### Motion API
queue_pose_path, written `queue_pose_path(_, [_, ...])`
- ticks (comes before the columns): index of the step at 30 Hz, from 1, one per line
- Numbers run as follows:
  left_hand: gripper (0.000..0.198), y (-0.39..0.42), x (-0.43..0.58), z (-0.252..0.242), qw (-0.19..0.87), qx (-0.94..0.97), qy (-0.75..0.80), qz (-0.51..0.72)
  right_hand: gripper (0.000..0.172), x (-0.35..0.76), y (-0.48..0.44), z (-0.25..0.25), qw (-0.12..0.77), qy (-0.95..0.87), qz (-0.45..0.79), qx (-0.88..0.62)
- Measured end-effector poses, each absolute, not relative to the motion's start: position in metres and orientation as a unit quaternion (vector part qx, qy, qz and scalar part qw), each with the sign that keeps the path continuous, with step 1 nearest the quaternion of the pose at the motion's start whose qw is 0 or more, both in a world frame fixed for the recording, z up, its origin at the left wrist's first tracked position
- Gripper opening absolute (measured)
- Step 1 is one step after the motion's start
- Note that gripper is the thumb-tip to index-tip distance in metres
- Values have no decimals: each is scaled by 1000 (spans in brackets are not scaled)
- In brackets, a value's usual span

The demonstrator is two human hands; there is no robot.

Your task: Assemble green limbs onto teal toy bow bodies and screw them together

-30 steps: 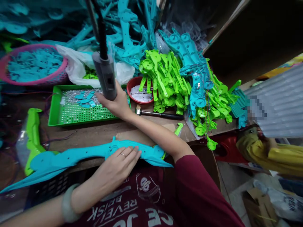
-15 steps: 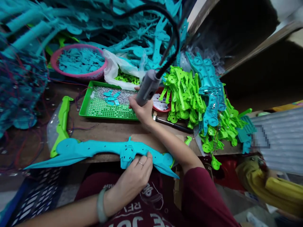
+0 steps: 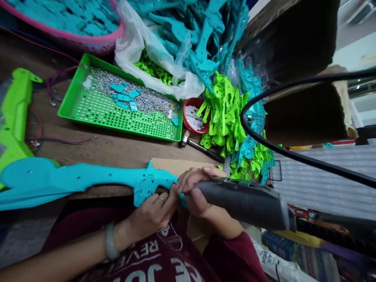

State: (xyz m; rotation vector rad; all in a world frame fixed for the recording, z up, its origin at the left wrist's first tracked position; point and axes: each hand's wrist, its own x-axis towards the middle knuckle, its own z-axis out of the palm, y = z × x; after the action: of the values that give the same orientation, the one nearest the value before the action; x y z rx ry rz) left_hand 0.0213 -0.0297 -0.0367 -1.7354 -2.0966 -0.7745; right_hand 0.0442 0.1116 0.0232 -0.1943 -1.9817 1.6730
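A long turquoise plastic toy part [image 3: 114, 175] with a round end and a raised middle piece lies along the table's near edge. My right hand [image 3: 196, 190] is wrapped around a dark electric screwdriver [image 3: 243, 201], held nearly level with its cable end to the right. Its tip is hidden behind my fingers, over the right part of the turquoise piece. Beside it my left hand [image 3: 157, 209], wearing a ring, has its fingertips pinched together at the same spot on the part. Whatever those fingertips hold is too small and covered to make out.
Behind the part stands a green perforated tray [image 3: 123, 124] with screws and small turquoise pieces. A hammer [image 3: 202, 149] lies beside a red basket [image 3: 195, 128]. Lime-green parts [image 3: 223, 113] are heaped at right. The black cable [image 3: 282, 149] loops across the right side.
My right hand has come from the tray down to the turquoise part, tipping the screwdriver from upright to nearly level. My left hand stays at the part. The view has shifted closer.
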Motion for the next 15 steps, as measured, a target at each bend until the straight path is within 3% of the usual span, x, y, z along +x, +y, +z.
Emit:
queue_pose_path(4, [27,-29,19,-34,153,-603,-734,-273,39,39,111,20,313,-710,630,-41])
queue_pose_path(13, [24,-26,21,-41,164,-570,-728,-344,39,34,111,13,304,-730,611,41])
queue_pose_path(15, [23,-26,22,-42,158,-574,-725,-347,35,33,113,10,243,-753,612,19])
